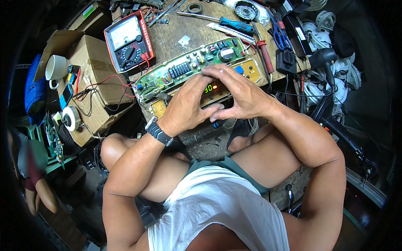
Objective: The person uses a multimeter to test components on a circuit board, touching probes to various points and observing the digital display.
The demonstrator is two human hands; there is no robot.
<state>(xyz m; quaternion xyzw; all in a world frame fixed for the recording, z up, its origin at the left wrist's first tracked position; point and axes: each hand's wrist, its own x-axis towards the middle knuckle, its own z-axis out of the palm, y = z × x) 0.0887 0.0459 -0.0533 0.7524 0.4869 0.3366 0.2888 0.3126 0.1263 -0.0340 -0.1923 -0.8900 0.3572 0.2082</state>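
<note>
My left hand (186, 102) and my right hand (238, 90) curve toward each other over a yellow-brown control board (252, 74). Their fingertips meet at the top and the thumbs meet below, making a ring around a lit green digital display (208, 88). Thumb and fingers of each hand stand apart; whether they touch the board cannot be told. Parts of that board are hidden under my hands. Just beyond lies a long green circuit board (180, 69) in a pale tray, with capacitors, relays and a round dark part on it.
A red-framed analog multimeter (130, 44) stands at the far left, beside a cardboard box (98, 62) with a white mug (56, 67). Beyond the boards lie a utility knife (230, 31), a red-handled soldering iron (265, 56) and blue scissors (281, 37). A person (33, 167) is at the left.
</note>
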